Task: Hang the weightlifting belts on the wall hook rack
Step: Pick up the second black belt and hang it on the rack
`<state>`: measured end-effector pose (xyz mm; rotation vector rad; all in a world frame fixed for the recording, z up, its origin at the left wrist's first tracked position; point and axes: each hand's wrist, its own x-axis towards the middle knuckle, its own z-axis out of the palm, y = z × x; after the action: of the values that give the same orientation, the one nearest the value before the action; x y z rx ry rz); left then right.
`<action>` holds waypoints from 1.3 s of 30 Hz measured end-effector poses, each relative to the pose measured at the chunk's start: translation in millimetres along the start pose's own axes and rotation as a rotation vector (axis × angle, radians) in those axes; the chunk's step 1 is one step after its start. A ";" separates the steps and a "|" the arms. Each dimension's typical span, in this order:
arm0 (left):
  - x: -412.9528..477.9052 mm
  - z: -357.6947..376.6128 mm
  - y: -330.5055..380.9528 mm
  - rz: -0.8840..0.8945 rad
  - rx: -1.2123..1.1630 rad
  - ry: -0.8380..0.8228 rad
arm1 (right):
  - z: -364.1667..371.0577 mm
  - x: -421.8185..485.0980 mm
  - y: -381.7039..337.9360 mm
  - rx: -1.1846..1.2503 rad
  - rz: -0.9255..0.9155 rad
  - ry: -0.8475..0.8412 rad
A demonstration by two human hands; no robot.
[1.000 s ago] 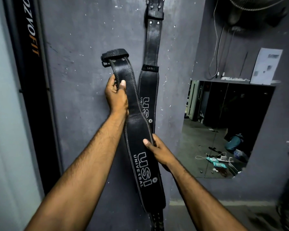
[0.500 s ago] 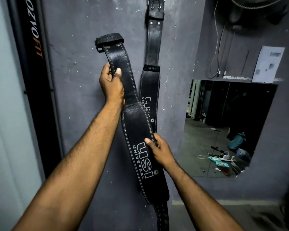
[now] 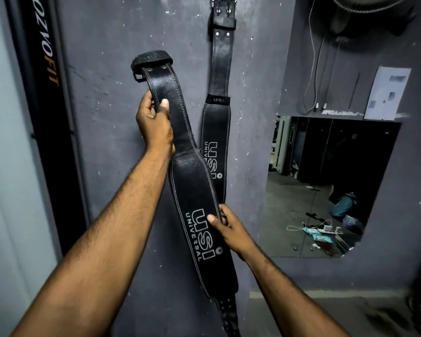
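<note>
Left hand (image 3: 156, 122): I see it wrapped round the narrow upper strap of the held belt (image 3: 195, 190), thumb on the front face, fingers curled behind, clamped on it.
Right hand (image 3: 229, 229): I see it pinching the right edge of the same belt's wide padded part, thumb on the front by the printed logo, fingers tucked behind.
Held belt: black leather, white stitching, slanting from its buckle end (image 3: 151, 62) at upper left down to the lower right; buckle end is up against the grey wall (image 3: 102, 117), on no hook that I can see.
Hung belt (image 3: 216, 105): second black belt, hanging straight down the wall from its metal buckle at the top edge; its lower part is behind the held belt.
Hook rack: cannot tell, it's cut off at the top.
Mirror (image 3: 326, 186): on the wall, right of both belts.
</note>
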<state>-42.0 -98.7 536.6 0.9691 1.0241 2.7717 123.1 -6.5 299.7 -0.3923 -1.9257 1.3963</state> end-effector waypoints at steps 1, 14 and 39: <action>1.6 0.0 0.0 0.010 -0.003 -0.002 | 0.1 -1.9 3.0 -0.019 0.006 -0.012; 2.6 10.4 12.6 0.049 -0.007 -0.014 | -10.4 -22.9 19.3 -0.076 0.123 -0.073; -44.2 -7.5 -13.9 -0.190 0.180 -0.626 | 14.0 52.8 -157.4 0.115 -0.236 0.099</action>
<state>-13.1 -102.5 499.8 1.5278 1.1738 2.0278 101.6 -41.9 461.1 -0.1694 -1.7404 1.2994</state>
